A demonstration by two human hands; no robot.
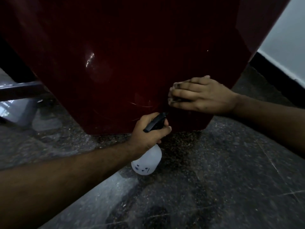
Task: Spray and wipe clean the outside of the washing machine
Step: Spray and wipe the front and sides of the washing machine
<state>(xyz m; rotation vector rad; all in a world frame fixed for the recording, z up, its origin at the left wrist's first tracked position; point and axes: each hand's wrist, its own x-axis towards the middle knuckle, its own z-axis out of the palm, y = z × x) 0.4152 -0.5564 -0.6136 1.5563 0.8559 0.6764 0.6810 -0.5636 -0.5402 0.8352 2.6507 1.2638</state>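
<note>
I'm low on the washer (115,63), working its bottom corner. My left hand (148,131) grips the sprayer (148,160) by the neck, nozzle almost touching the panel, bottle hanging below my fist. My right hand (198,96), just above and to the right, lies flat with fingers straight on the panel; I see no cloth under it. I judge this the wiping step. Next comes another squirt under the right hand, then rubbing across.

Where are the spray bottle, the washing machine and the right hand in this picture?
spray bottle (146,162): head view, on its translucent white body.
washing machine (125,63): head view, on its dark red side panel.
right hand (203,96): head view, on the back of the hand.
</note>
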